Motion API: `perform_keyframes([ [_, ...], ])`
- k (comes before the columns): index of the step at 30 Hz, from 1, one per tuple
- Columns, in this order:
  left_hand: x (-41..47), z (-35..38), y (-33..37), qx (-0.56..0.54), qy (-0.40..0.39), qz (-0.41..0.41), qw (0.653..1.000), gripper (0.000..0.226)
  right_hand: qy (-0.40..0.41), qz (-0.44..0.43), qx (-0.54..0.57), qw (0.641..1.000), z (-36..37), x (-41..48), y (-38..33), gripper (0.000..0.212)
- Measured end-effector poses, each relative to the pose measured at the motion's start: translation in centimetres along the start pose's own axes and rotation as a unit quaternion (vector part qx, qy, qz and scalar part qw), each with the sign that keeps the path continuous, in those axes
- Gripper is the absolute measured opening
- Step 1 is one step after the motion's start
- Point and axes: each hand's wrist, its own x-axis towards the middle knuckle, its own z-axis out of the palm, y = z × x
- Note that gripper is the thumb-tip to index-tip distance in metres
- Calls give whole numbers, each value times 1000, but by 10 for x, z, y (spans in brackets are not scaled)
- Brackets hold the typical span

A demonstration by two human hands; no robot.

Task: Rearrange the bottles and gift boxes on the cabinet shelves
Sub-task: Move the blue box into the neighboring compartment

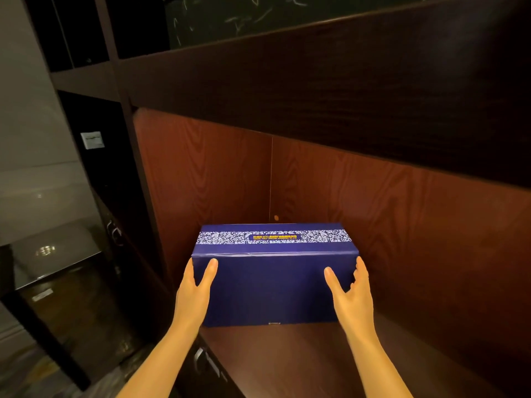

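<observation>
two bare hands clasped a blue gift box [273, 285] near the left end of a reddish wood shelf [287, 357], one hand at each short end. the left hand [195, 285] laid its thumb on the near face and wrapped its fingers round the left end. the right hand [352, 291] mirrored it, fingers curled over the right edge. both were closed on the box and held nothing else.

the box's long axis ran left to right, roughly along the shelf's front edge, with its patterned band facing up. the grip therefore sat square across it, and neither hand was clearly nearer. its base appeared to rest on the shelf, though a slight lift could not be ruled out.

bare shelf showed between the box and the back panel [388, 225], and more to the right. the left end stood close to the side wall [201, 168]. a thick dark board [287, 81] overhung the bay, and a glass-topped table [43, 254] stood to the left. no bottles showed. a push would likely run straight back.
</observation>
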Motion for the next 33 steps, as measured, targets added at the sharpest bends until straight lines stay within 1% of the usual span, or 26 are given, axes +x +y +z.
perform_keyframes([
  [3, 4, 1, -2, -6, 5, -4, 1000, 77, 8, -3, -1, 1000, 2, 3, 1, 84],
  [7, 4, 2, -4, -8, 12, -13, 1000, 74, 18, -6, 1, 1000, 4, 4, 6, 82],
  [15, -17, -4, -4, -16, -3, 9, 1000, 60, 44, 13, 34, 998, 10, 12, 12, 77],
  [18, -30, -7, -5, -5, -1, 12, 1000, 63, 52, 21, 26, 998, 13, 17, 11, 75],
  [23, -60, -9, -7, 2, -4, 16, 1000, 68, 39, 33, 27, 998, 18, 33, 8, 72],
  [27, -92, -2, -9, -5, 9, 5, 1000, 65, 31, 51, 22, 998, 27, 46, 7, 72],
  [30, -114, 6, -15, 23, 29, -13, 999, 74, 31, 50, 11, 998, 33, 55, 7, 71],
  [33, -125, 10, -17, 71, 28, -10, 997, 83, 25, 53, 2, 998, 35, 61, 8, 70],
])
